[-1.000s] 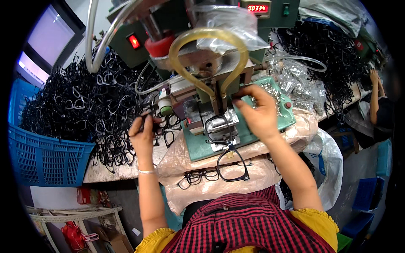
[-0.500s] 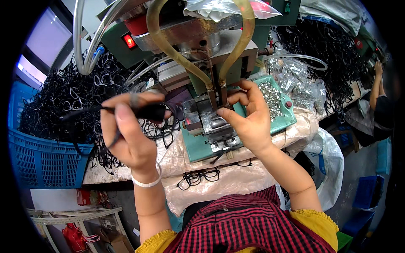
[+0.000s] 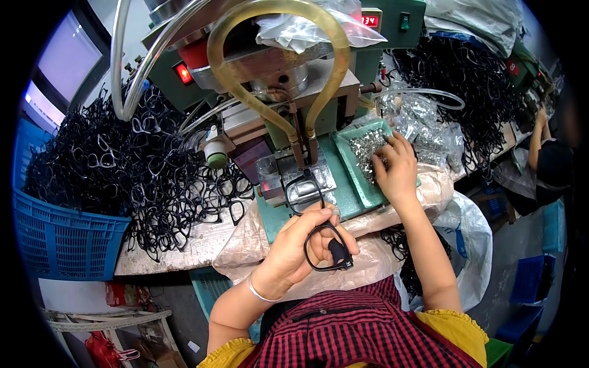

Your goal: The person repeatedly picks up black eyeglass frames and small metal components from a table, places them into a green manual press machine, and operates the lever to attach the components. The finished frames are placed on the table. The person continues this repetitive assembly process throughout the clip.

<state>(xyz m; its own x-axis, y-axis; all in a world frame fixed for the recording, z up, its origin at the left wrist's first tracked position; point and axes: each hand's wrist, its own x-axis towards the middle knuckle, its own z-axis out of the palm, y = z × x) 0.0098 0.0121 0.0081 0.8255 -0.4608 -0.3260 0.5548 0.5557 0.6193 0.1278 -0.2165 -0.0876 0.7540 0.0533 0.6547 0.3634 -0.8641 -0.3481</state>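
Note:
A black eyeglass frame [image 3: 307, 246] is held in my left hand [image 3: 297, 241], its fingers closed around the middle. One rim hangs nearest me; the other reaches over the metal jig [image 3: 319, 176] of the bench machine, below two upright metal electrodes [image 3: 304, 153]. Whether that rim touches the jig, I cannot tell. My right hand [image 3: 399, 170] is over a green tray [image 3: 354, 178] of small shiny metal parts [image 3: 366, 150]. Its fingers are bent and apart, tips among the parts, with no part visible between them.
A large heap of black eyeglass frames [image 3: 123, 159] lies at the left beside a blue basket [image 3: 67, 242]. Yellowish hoses [image 3: 340, 67] loop down from the machine. Bags of metal parts [image 3: 423, 116] and another heap of frames [image 3: 466, 80] lie at the right. Another person [image 3: 549, 159] sits at far right.
My left hand has come down and right, carrying the eyeglass frame to the front of the jig. My right hand has left the electrodes and moved right to the parts tray.

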